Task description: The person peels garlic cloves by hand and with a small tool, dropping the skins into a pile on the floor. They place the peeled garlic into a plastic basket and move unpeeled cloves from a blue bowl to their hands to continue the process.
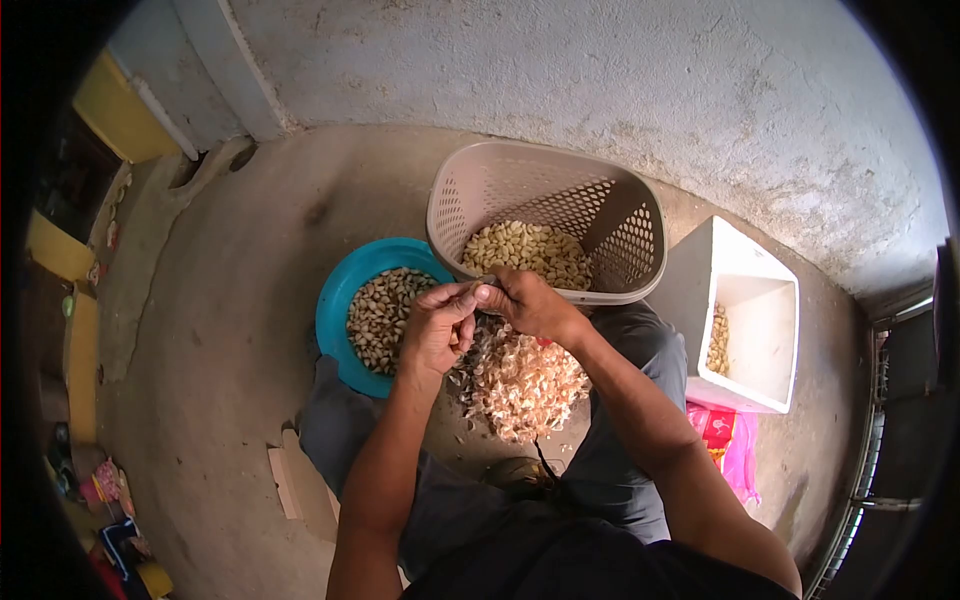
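My left hand [437, 330] and my right hand [535, 303] meet at the fingertips, both closed in a pinch. Whatever sits between them is small and mostly hidden by the fingers. Just left of my left hand, a blue basin [328, 325] holds many brown-and-white nut-like pieces [378, 315]. Beyond my right hand stands a beige perforated basket [642, 235] with pale, peeled-looking kernels [520, 248] in its bottom. Below the hands, between my legs, lies a heap of thin pinkish-orange peels [530, 390], with darker shell bits [466, 372] along its left side.
A white foam box [690, 270] lies tilted at the right, some pale pieces [718, 340] inside. Under it is a bright pink bag [735, 450]. A flattened piece of cardboard [300, 480] rests by my left leg. A rough wall [600, 70] runs behind the basket.
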Demonstrator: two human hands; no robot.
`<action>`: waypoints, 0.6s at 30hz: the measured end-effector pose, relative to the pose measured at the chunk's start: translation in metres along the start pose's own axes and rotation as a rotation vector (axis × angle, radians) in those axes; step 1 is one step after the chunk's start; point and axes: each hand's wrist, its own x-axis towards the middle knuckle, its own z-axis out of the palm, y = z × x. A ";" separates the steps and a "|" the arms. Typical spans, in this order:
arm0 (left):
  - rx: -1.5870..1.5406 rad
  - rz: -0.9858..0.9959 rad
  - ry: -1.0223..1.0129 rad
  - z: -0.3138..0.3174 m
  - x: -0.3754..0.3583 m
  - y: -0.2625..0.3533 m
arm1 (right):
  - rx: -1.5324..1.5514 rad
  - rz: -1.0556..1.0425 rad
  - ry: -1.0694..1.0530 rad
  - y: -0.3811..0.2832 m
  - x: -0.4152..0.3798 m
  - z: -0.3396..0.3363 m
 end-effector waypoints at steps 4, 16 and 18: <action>-0.028 -0.027 0.001 -0.006 -0.002 -0.004 | 0.005 0.023 -0.036 -0.005 -0.001 -0.001; -0.405 -0.140 0.097 -0.013 -0.001 -0.016 | -0.251 -0.198 -0.050 -0.007 -0.012 0.013; -0.400 -0.130 0.066 -0.018 0.001 -0.010 | -0.363 -0.240 -0.049 -0.009 -0.018 0.014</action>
